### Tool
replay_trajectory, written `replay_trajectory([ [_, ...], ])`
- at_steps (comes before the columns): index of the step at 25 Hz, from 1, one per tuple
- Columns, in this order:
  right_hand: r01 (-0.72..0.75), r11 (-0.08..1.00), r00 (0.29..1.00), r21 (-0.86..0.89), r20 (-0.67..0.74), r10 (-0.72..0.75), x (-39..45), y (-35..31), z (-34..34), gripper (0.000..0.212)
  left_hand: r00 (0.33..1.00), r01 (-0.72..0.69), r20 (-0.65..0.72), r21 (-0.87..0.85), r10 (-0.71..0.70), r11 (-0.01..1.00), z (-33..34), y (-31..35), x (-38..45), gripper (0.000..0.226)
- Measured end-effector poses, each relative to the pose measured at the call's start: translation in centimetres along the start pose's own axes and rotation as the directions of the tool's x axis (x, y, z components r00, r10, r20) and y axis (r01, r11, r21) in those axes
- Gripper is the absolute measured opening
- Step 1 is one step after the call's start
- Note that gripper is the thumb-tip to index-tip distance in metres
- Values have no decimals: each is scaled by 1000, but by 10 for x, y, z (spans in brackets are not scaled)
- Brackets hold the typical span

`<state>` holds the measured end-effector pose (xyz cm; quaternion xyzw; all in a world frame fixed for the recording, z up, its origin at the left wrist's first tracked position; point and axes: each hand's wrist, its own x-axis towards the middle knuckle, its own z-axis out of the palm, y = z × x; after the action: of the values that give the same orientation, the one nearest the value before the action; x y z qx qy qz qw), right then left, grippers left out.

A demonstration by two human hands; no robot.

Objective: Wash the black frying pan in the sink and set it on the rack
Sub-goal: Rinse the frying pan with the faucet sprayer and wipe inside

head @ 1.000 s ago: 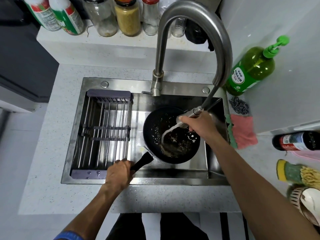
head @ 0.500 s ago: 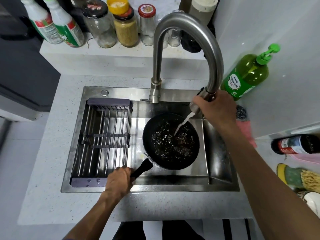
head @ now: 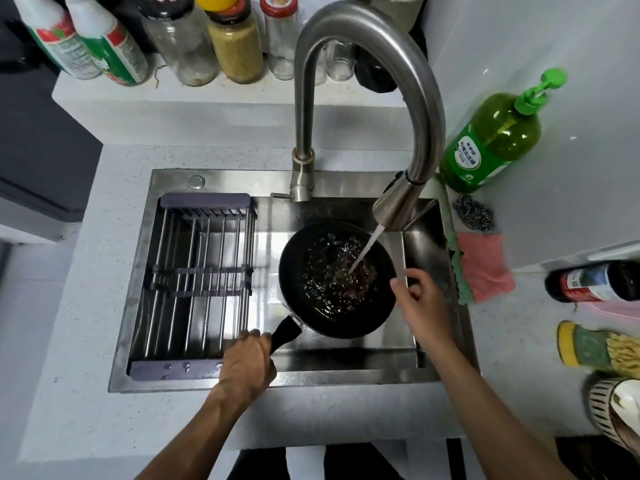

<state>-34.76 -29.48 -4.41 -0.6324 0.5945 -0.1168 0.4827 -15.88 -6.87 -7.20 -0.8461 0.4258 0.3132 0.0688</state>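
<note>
While left hand (head: 246,362) grips round black pan's (head: 337,279) handle, right hand (head: 420,299) hangs relaxed.

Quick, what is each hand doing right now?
Left hand: grips the frying pan by its handle.
Right hand: open, holding nothing, beside the pan's rim.

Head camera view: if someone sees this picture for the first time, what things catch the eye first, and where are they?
The big curved steel faucet fills the top centre, pouring water into the black frying pan in the sink. The left hand grips the pan's handle at the sink's front edge; the right hand hovers by the pan's right rim. A bright green soap bottle stands out at the right.
</note>
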Motion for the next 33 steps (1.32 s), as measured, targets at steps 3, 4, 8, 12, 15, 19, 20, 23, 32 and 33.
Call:
replay_trajectory([
  [3,-359,930,931,-80,36,363,25,60,24,36,1000,-3,24,65,2,998,12,18,17,35],
  [4,-437,895,896,-86,43,441,32,74,32,41,999,10,40,63,-13,998,14,22,23,36],
  [8,-704,700,705,118,239,668,58,113,68,41,995,92,49,-17,-91,996,32,22,41,36],
  [12,-727,604,686,327,297,664,71,132,88,36,986,167,-4,-39,-168,985,47,26,56,29],
  [15,-671,630,738,391,273,617,70,116,74,42,982,185,-16,-71,-187,980,44,23,61,27],
  [19,-564,709,815,424,146,561,49,83,39,44,990,141,-16,-106,-143,984,27,28,47,22],
  [20,-535,728,830,430,106,547,40,75,29,47,993,119,-6,-134,-121,984,23,32,39,21],
  [23,-417,842,899,342,19,437,23,49,1,56,996,92,25,-291,-89,952,15,40,17,14],
  [32,-166,960,960,-227,-258,105,-21,-34,-33,31,966,56,232,-603,109,796,25,32,9,18],
  [33,-159,949,962,-270,-259,88,-24,-39,-36,29,966,49,228,-625,122,779,15,34,6,17],
])
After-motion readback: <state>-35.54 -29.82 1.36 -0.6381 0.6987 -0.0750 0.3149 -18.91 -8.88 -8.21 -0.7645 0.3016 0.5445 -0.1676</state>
